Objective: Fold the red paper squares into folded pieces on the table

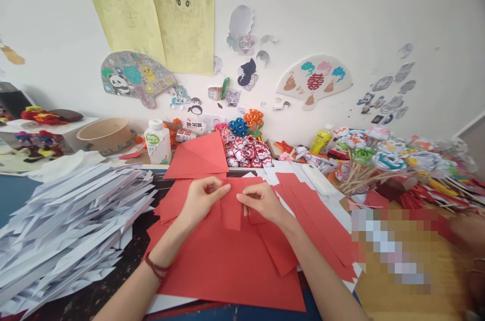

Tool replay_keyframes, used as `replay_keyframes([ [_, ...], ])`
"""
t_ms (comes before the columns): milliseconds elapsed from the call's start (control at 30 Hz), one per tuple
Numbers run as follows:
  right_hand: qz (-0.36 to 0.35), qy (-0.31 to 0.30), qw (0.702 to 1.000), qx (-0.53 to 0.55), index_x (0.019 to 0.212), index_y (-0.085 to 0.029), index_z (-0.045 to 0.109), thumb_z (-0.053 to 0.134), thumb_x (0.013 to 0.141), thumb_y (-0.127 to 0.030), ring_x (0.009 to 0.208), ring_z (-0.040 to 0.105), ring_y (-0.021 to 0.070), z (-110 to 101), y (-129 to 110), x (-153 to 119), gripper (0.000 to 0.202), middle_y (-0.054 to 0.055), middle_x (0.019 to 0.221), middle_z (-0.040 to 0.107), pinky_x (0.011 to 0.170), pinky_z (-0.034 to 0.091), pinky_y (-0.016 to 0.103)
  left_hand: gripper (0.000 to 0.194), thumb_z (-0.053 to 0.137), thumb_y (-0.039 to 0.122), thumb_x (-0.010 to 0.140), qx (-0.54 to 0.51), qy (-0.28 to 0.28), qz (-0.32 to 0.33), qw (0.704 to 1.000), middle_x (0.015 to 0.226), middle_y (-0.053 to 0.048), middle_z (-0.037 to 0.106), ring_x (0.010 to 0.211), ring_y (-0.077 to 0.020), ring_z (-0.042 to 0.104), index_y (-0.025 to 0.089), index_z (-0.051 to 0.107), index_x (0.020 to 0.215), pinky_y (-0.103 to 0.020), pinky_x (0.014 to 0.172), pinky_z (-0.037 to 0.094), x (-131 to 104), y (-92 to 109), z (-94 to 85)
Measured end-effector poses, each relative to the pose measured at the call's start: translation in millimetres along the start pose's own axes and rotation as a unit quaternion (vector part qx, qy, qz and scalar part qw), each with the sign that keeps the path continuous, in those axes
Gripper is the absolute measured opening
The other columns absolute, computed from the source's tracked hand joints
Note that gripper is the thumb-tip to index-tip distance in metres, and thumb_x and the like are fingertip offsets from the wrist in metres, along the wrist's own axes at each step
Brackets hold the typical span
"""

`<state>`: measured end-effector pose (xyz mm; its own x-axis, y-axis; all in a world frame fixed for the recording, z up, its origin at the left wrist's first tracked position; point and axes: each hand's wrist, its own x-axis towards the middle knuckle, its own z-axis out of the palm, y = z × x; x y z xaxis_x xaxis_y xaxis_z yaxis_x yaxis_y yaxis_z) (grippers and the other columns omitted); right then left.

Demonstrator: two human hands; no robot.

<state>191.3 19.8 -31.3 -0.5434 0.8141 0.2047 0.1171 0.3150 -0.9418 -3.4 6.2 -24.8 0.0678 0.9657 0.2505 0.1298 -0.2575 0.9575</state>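
Between my two hands is a narrow piece of red paper, hanging down in front of me. My left hand pinches its left edge near the top, thumb laid toward the middle. On the opposite edge, the thumb and fingers of my right hand close on the same paper. Below both hands lies a large red sheet. Smaller red pieces rest on it by my right forearm, and other red sheets sit under and beside my left hand.
Folded white paper strips are heaped at the left. Long red strips lie on white paper at the right. A white bottle, folded red-and-white paper pieces and paper flowers on sticks stand behind. At the far right another person's hand is blurred.
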Motion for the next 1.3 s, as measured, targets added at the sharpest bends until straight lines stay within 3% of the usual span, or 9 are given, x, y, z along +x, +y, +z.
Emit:
replay_keyframes([
  [200,-0.001,0.006,1.000,-0.010,0.058,-0.019,0.060,0.058,0.085,-0.047,0.051,0.055,0.0144,-0.8,0.0,-0.6,0.039,0.001,0.053,0.059,0.053,0.043,0.026,0.032,0.060,0.045,0.081,0.012,0.001,0.011,1.000,0.072,-0.003,0.062,0.068,-0.0147,0.054,0.014,0.063,0.072,-0.024,0.063,0.042,-0.9,1.1,-1.5],
  [533,0.001,0.002,1.000,-0.004,0.056,-0.018,0.059,0.057,0.086,-0.044,0.046,0.052,0.0130,0.2,-2.2,-0.9,0.040,0.000,0.049,0.056,0.049,0.040,0.025,0.034,0.051,0.044,0.087,0.095,0.025,0.054,0.994,0.068,-0.001,0.056,0.065,-0.0130,0.048,0.015,0.060,0.071,-0.022,0.062,0.038,-3.0,1.5,-0.8],
  [767,0.006,0.037,0.999,0.012,0.061,-0.018,0.062,0.061,0.083,-0.045,0.048,0.054,0.0134,2.1,-1.0,0.8,0.035,0.000,0.051,0.057,0.049,0.042,0.025,0.040,0.056,0.047,0.083,0.117,0.024,0.068,0.991,0.056,0.004,0.035,0.055,-0.0099,0.033,0.018,0.043,0.058,-0.023,0.053,0.027,-3.6,1.1,0.3],
  [967,-0.008,0.091,0.996,0.023,0.059,-0.018,0.060,0.065,0.081,-0.044,0.047,0.054,0.0125,1.5,0.3,2.7,0.033,-0.001,0.051,0.056,0.050,0.042,0.024,0.041,0.055,0.046,0.084,0.130,0.009,0.077,0.988,0.053,0.005,0.036,0.053,-0.0099,0.033,0.017,0.045,0.055,-0.023,0.052,0.028,-5.4,5.4,1.7],
  [1300,-0.002,0.106,0.994,0.040,0.059,-0.018,0.064,0.067,0.079,-0.042,0.044,0.052,0.0120,1.3,4.8,2.8,0.032,-0.001,0.048,0.056,0.044,0.039,0.024,0.046,0.053,0.046,0.084,0.136,0.006,0.067,0.988,0.053,0.005,0.028,0.052,-0.0095,0.029,0.019,0.035,0.053,-0.023,0.049,0.024,-7.7,6.4,4.4],
])
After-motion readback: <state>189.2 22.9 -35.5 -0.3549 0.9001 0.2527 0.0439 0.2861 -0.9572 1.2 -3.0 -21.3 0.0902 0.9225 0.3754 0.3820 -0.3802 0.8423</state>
